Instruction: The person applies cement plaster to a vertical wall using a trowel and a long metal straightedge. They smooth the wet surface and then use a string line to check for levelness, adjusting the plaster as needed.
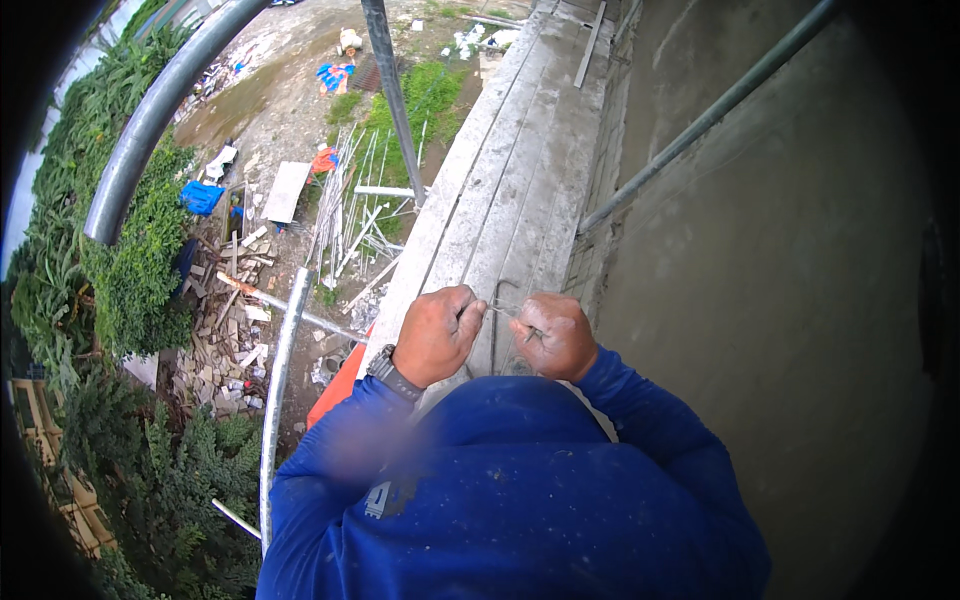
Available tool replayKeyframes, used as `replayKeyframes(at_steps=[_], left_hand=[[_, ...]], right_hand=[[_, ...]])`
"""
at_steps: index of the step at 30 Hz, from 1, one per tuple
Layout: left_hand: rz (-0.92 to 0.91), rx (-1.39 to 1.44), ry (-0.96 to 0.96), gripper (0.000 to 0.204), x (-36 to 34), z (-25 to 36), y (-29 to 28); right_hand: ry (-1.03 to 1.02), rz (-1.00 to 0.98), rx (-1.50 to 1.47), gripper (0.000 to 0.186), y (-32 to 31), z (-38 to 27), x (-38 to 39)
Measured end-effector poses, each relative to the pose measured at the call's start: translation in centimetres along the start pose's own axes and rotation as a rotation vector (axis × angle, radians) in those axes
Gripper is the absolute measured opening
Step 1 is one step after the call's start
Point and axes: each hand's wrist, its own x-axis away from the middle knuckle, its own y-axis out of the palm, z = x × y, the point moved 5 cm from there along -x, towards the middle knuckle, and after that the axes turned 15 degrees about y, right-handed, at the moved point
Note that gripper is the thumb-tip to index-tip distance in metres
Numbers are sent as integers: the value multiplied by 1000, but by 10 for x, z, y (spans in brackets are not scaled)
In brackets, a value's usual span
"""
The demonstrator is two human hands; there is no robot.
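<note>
My left hand (438,335), with a dark watch (393,372) on its wrist, is closed in a pinch. Facing it a short way off, my right hand (553,335) is also closed, its fingers curled inward. A thin wire (500,306) runs between the two, one end in each hand. Just behind the gap stands or lies a slim metal rod with a bent, hooked top (495,340); whether it touches a hand I cannot tell. Both hands are over grey planks (520,180).
A grey plastered wall (760,250) rises close on the right, with a slanting pipe (700,125) against it. Metal scaffold pipes (398,100) stand at the left edge. Far below lie scattered boards (225,340), a blue sheet (202,198), rubble and green bushes (140,290).
</note>
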Motion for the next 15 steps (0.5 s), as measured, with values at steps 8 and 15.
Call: replayKeyframes(at_steps=[8,15], left_hand=[[-24,-13,51,27,-1,2,5],[-31,93,141,13,-6,13,12]], right_hand=[[128,-4,-30,22,-10,4,-2],[273,-29,-86,23,-17,9,-11]])
